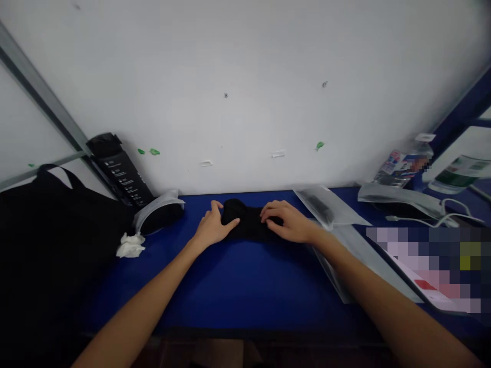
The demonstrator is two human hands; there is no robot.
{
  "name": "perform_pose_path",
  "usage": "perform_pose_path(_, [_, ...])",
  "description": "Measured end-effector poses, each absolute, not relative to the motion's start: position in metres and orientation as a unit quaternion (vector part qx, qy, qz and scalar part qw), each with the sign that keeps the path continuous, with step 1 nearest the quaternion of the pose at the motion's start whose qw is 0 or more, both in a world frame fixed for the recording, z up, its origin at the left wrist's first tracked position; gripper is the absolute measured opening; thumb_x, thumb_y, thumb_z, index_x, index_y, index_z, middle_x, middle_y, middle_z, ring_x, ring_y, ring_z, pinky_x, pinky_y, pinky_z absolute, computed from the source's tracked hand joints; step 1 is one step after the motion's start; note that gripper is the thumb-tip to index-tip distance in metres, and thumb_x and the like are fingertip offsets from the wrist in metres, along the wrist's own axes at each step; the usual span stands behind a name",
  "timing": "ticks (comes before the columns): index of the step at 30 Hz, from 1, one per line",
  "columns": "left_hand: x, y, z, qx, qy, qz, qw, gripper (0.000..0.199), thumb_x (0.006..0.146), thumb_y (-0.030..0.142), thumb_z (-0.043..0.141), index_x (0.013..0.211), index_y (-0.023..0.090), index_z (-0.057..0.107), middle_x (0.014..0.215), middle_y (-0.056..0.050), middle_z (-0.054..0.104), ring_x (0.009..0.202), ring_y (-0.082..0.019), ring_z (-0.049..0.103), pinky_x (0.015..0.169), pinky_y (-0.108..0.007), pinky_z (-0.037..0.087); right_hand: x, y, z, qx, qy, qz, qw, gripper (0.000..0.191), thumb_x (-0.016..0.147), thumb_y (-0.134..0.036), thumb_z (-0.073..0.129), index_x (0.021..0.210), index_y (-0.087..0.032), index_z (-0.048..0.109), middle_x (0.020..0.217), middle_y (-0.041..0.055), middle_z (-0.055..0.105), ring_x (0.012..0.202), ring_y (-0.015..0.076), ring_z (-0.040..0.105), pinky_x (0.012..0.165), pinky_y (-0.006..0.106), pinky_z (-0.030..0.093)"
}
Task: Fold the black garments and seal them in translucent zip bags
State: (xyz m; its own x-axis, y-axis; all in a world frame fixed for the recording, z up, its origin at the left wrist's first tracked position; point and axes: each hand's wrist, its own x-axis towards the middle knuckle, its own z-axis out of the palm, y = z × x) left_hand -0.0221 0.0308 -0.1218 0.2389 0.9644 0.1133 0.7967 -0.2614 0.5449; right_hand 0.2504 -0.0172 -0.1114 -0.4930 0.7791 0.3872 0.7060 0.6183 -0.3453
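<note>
A black cloth item (pixel 251 225), folded or rolled thicker at its left end, lies on the blue table near the wall. Its exact kind cannot be made out. My left hand (pixel 213 225) grips that thicker end, with the thumb over the front and the fingers behind. On the right part of the cloth, my right hand (pixel 287 222) has its fingers bent down onto the fabric and the thumb close beneath them. Part of the cloth's right end is hidden under this hand.
At left are a large black bag (pixel 49 245), a black bottle (pixel 123 171), a translucent pouch (pixel 157 212) and crumpled tissue (pixel 131 246). Translucent bags (pixel 330 204), a white cable (pixel 433 221), a water bottle (pixel 406 161) and a blurred-out flat device (pixel 433 291) are at right. The wall (pixel 245 128) bounds the back.
</note>
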Motion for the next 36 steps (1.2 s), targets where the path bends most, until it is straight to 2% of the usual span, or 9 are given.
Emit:
perform_pose_path(4, [-0.032,0.044,-0.119,0.725,0.585,0.277,0.236,0.057,0.083,0.032,0.077,0.121,0.024,0.035,0.082,0.003,0.061,0.075,-0.021,0.066,0.071,-0.032,0.048,0.255,-0.018,-0.107,-0.445,-0.856,0.091,0.247,0.019,0.089,-0.018,0.056,0.084,-0.022,0.074,0.094,0.0038,0.076,0.092,0.0227,0.07,0.096,0.043,0.047])
perform_pose_path(9, [-0.044,0.047,-0.099,0.714,0.573,0.388,0.11,0.053,0.076,0.014,0.074,0.117,0.024,0.041,0.092,0.002,0.058,0.083,-0.019,0.062,0.078,-0.031,0.048,0.234,-0.021,-0.121,-0.379,-0.861,0.189,0.283,0.028,0.1,-0.037,0.06,0.12,-0.025,0.075,0.124,0.0053,0.077,0.117,0.0239,0.07,0.109,0.044,0.047])
perform_pose_path(12, [-0.035,0.033,-0.092,0.782,0.474,0.384,0.128,0.043,0.081,0.021,0.075,0.115,0.024,0.05,0.099,-0.001,0.061,0.091,-0.019,0.063,0.085,-0.033,0.05,0.227,-0.017,-0.124,-0.372,-0.846,0.201,0.324,0.032,0.102,-0.033,0.054,0.127,-0.026,0.072,0.13,0.0051,0.076,0.122,0.0237,0.069,0.114,0.045,0.047])
perform_pose_path(16, [-0.007,0.004,-0.102,0.904,0.318,0.175,0.225,0.037,0.095,0.054,0.069,0.121,0.028,0.064,0.102,-0.004,0.065,0.096,-0.023,0.062,0.089,-0.039,0.051,0.246,-0.008,-0.116,-0.507,-0.746,0.076,0.424,0.029,0.09,-0.014,0.049,0.098,-0.022,0.075,0.103,0.007,0.079,0.1,0.024,0.072,0.096,0.039,0.054])
perform_pose_path(19, [0.007,-0.008,-0.112,0.918,0.317,0.172,0.163,0.041,0.101,0.061,0.056,0.125,0.028,0.066,0.104,-0.006,0.065,0.1,-0.027,0.06,0.094,-0.045,0.048,0.273,-0.003,-0.11,-0.638,-0.672,-0.051,0.372,0.025,0.087,-0.015,0.05,0.093,-0.02,0.074,0.099,0.0102,0.076,0.101,0.0289,0.069,0.098,0.044,0.05])
perform_pose_path(24, [0.005,-0.005,-0.112,0.887,0.33,0.243,0.214,0.044,0.107,0.056,0.046,0.138,0.026,0.056,0.101,-0.005,0.068,0.097,-0.024,0.063,0.093,-0.041,0.05,0.303,-0.003,-0.118,-0.783,-0.572,-0.115,0.215,0.038,0.085,-0.027,0.059,0.118,-0.014,0.071,0.127,0.0217,0.065,0.121,0.0429,0.057,0.099,0.057,0.043])
perform_pose_path(28, [0.009,-0.008,-0.117,0.852,0.382,0.34,0.115,0.048,0.109,0.049,0.043,0.15,0.024,0.049,0.141,-0.013,0.063,0.132,-0.028,0.058,0.114,-0.049,0.044,0.307,-0.002,-0.126,-0.783,-0.591,-0.122,0.152,0.042,0.085,-0.023,0.057,0.123,-0.014,0.071,0.129,0.0231,0.061,0.122,0.0434,0.054,0.097,0.056,0.044])
perform_pose_path(32, [0.019,-0.019,-0.128,0.896,0.355,0.236,0.122,0.066,0.109,0.057,0.039,0.165,0.022,0.034,0.171,-0.016,0.036,0.162,-0.032,0.029,0.131,-0.056,0.027,0.306,-0.001,-0.127,-0.774,-0.603,-0.12,0.151,0.04,0.088,-0.017,0.051,0.121,-0.016,0.074,0.129,0.0226,0.063,0.122,0.0441,0.054,0.095,0.057,0.045])
perform_pose_path(36, [0.02,-0.024,-0.121,0.943,0.225,0.14,0.203,0.061,0.11,0.057,0.04,0.163,0.029,0.042,0.171,-0.007,0.036,0.162,-0.026,0.029,0.136,-0.051,0.02,0.307,-0.001,-0.127,-0.771,-0.603,-0.116,0.17,0.037,0.087,-0.016,0.052,0.115,-0.018,0.076,0.125,0.0202,0.067,0.122,0.0431,0.056,0.095,0.057,0.045])
